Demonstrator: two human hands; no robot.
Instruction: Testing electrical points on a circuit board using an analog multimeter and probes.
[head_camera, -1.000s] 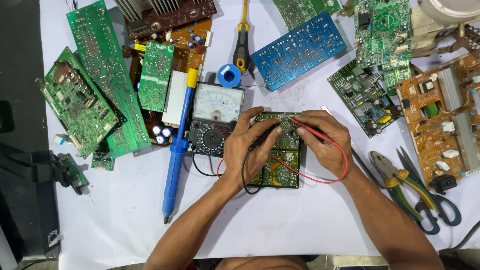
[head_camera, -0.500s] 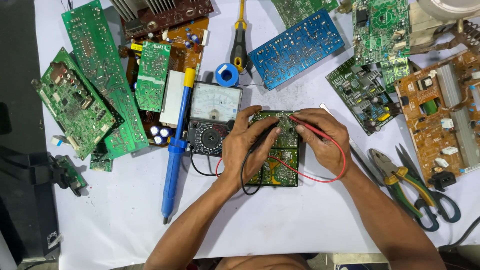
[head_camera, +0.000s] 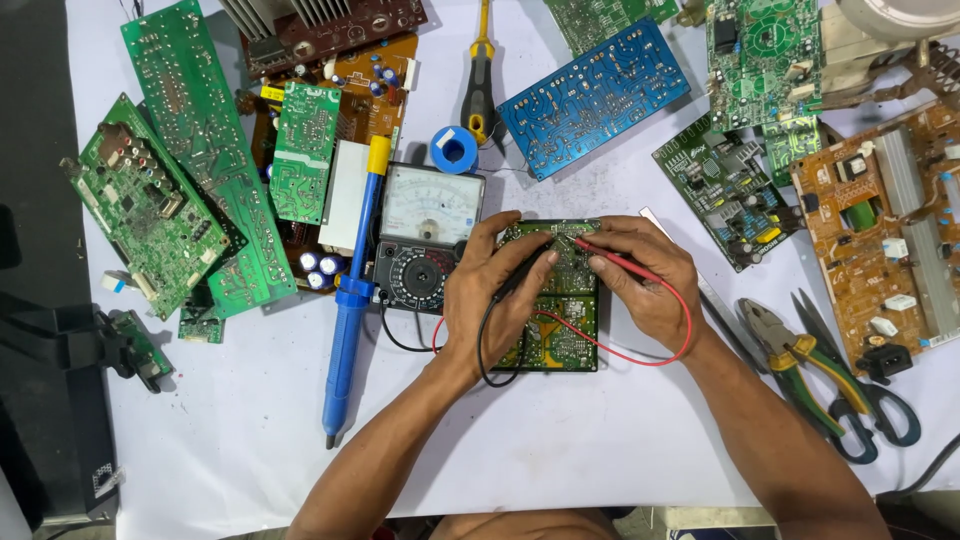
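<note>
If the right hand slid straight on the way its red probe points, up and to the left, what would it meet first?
Probably the left hand with its black probe: the right hand aims the red probe at it across the green circuit board; heights are unclear.

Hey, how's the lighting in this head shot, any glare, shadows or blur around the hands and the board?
Head view: even, soft light; faint shadows under the left hand and right hand; no strong glare on the green circuit board; all sharp, edges slightly bowed.

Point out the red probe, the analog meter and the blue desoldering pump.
red probe (head_camera: 618, 259), head view, mid-shaft under the right hand.
analog meter (head_camera: 432, 202), head view, white dial face.
blue desoldering pump (head_camera: 347, 330), head view, barrel.
</note>
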